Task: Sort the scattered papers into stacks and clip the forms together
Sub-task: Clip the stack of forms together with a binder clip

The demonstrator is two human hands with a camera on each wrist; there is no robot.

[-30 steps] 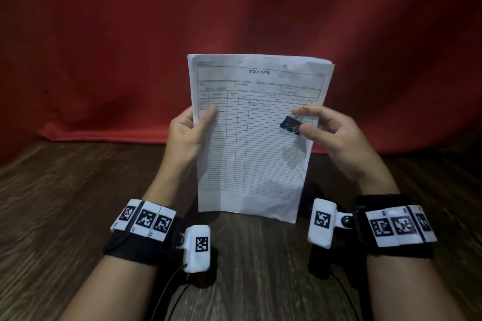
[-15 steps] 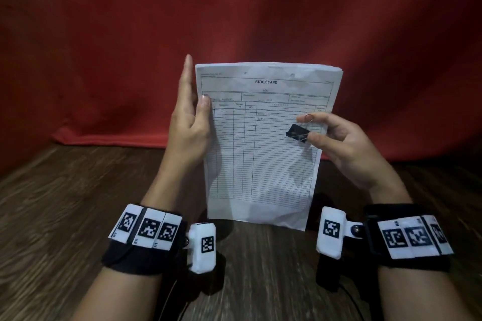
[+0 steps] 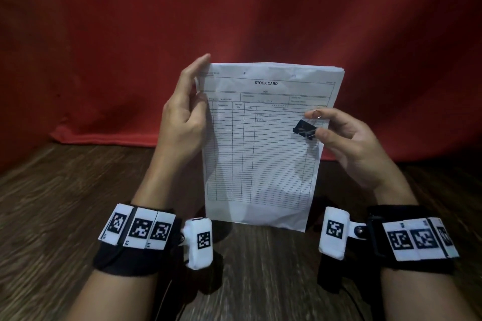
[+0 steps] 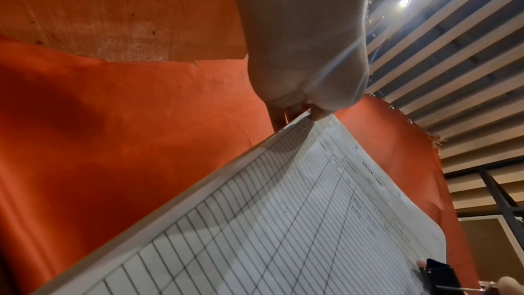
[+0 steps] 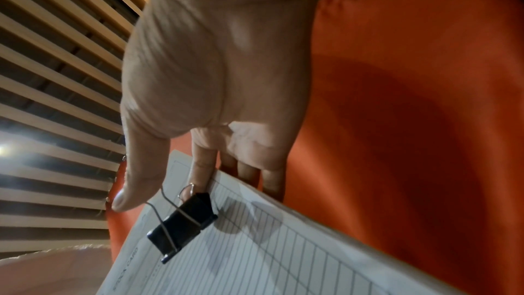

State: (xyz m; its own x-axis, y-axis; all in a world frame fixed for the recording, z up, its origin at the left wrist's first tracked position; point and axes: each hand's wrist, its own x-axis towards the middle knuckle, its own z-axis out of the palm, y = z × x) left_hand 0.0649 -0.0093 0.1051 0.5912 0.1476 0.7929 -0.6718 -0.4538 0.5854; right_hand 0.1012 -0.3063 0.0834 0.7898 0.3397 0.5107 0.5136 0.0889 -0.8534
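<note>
A stack of white "STOCK CARD" forms [image 3: 260, 164] stands upright with its bottom edge on the wooden table [image 3: 78, 216]. My left hand [image 3: 194, 86] is at the stack's upper left edge, fingers straight up behind it and thumb on the front, pinching it [image 4: 309, 113]. My right hand [image 3: 317, 124] pinches a black binder clip [image 3: 305, 129] by its wire handles between thumb and forefinger, in front of the sheet's right side. In the right wrist view the binder clip [image 5: 182, 224] hangs over the stack [image 5: 283, 266], not on any edge, with my other fingers behind it.
A red cloth [image 3: 234, 8] hangs as a backdrop and folds onto the table's far edge. Dark wood tabletop shows to the left, the right and in front of the stack. No other papers are in view.
My left hand let go of the stack's middle left edge, slid up it with fingers straight, and now pinches near the top corner. The right hand still holds the clip in the same spot.
</note>
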